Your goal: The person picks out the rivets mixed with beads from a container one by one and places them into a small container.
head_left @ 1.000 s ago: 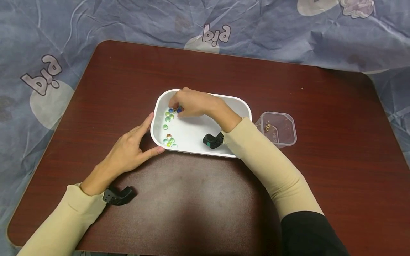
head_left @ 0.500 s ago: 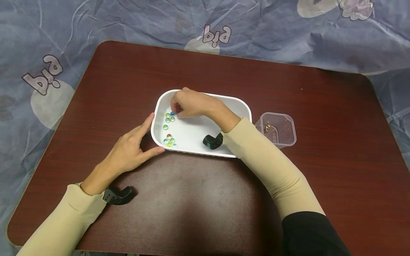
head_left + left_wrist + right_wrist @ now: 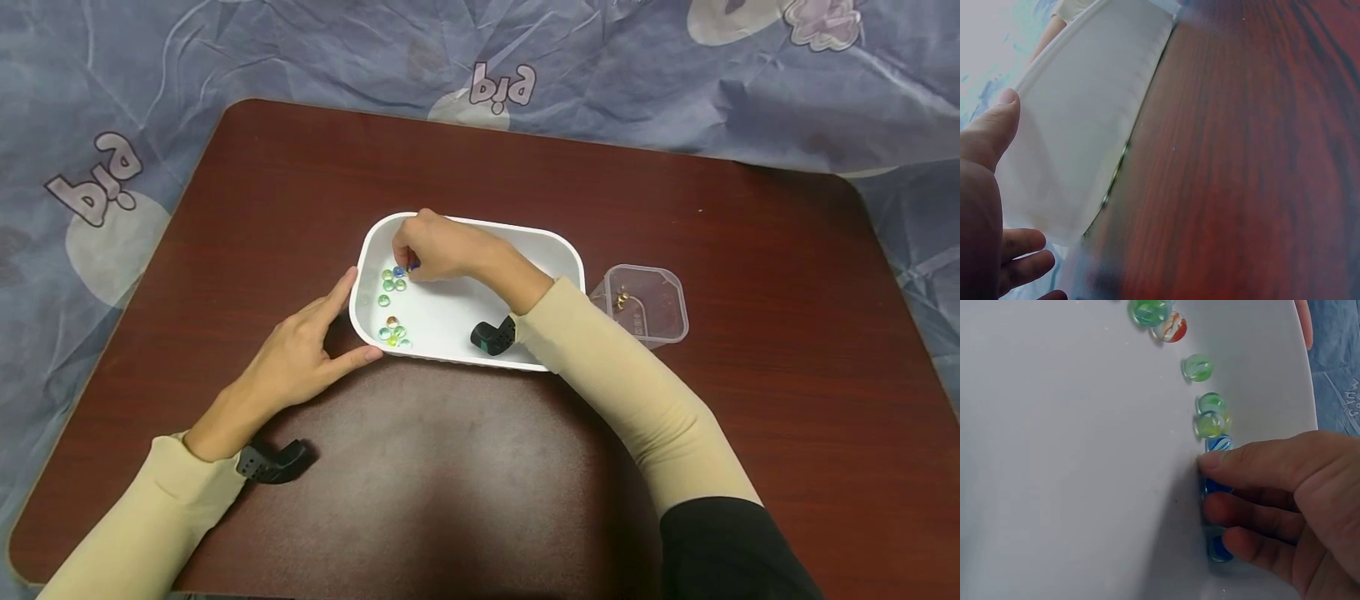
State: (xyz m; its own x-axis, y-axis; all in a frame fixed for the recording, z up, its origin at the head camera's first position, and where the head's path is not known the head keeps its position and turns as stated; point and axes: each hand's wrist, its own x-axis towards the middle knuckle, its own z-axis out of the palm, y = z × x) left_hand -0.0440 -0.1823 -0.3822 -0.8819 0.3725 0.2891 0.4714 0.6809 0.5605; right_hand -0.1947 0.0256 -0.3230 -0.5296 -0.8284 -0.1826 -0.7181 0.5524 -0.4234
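In the head view a white tray [image 3: 480,350] holds several glass marbles at its left end. Green marbles [image 3: 1199,367], an orange-streaked marble [image 3: 1174,327] and a blue-streaked marble [image 3: 1220,444] lie along the wall in the right wrist view. My right hand [image 3: 442,246] reaches into the tray. Its thumb and curled fingers hold a dark blue marble [image 3: 1217,486], partly hidden, and another blue marble [image 3: 1220,549] sits by the lower finger. My left hand [image 3: 296,358], fingers extended and thumb spread, touches the tray's left end from outside.
Right of the tray stands a clear plastic box [image 3: 660,304] with small gold-coloured pieces [image 3: 621,300] inside. The brown tabletop [image 3: 787,375] extends all round. Behind it hangs a blue patterned cloth [image 3: 600,67].
The right fingers have drawn closer together over the blue marbles. The blue marble beside them has shifted slightly toward the green ones. My left hand stays against the tray.
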